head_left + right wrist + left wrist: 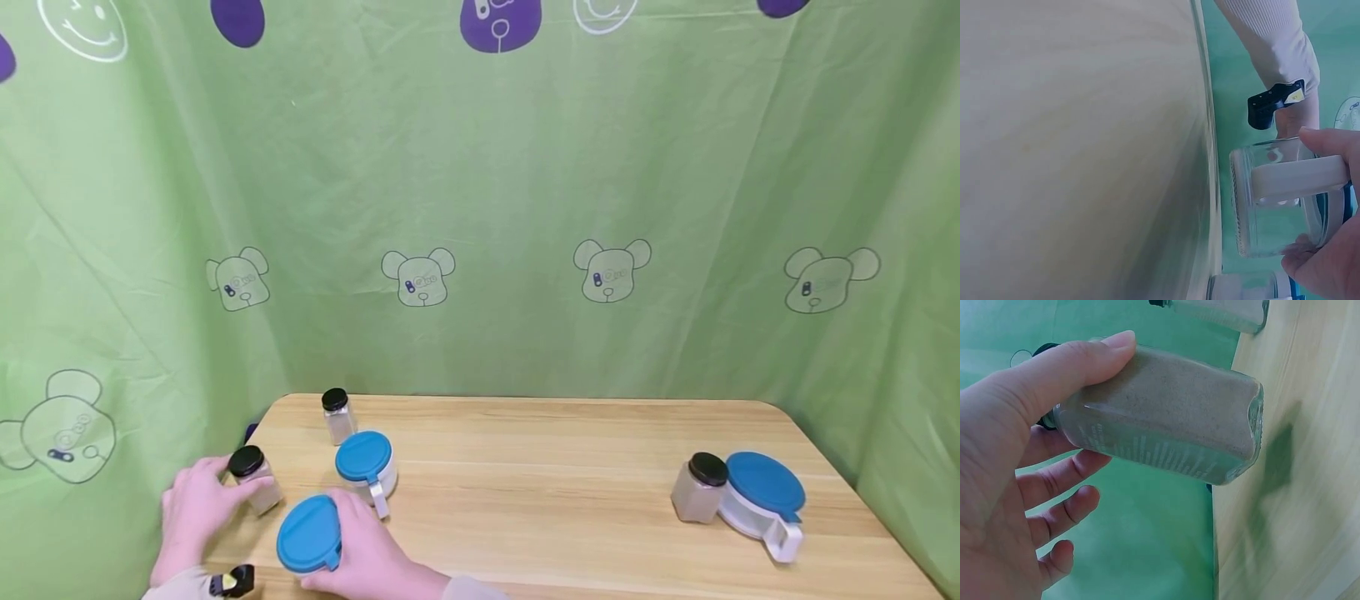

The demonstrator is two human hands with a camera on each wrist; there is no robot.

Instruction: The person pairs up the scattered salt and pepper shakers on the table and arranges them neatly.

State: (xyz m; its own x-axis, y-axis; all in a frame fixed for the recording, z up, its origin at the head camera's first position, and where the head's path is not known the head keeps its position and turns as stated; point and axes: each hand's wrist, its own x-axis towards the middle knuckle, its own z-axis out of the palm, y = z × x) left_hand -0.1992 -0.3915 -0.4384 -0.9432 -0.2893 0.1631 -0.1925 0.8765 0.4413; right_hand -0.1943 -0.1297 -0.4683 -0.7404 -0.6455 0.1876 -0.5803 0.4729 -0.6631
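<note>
My left hand (198, 504) pinches a square glass spice jar (1166, 406) with a black lid, thumb on one side and fingers on the other. Greyish-brown powder fills the jar, which is held tilted above the table at the left. Just to its right, my right hand (375, 546) grips a clear glass jar (1266, 231) with a blue lid and a white handle. That jar looks empty, and its base is off the tabletop in the right wrist view. Beyond it stand another blue-lidded jar (364, 456) and a smaller-looking black-lidded spice jar (340, 422).
At the right of the wooden table (540, 483) a black-lidded spice jar (697, 492) stands beside a wider blue-lidded jar (765, 483) with a white handle. A green curtain (510, 342) hangs behind and along both sides. A black device (234, 581) sits on my left wrist.
</note>
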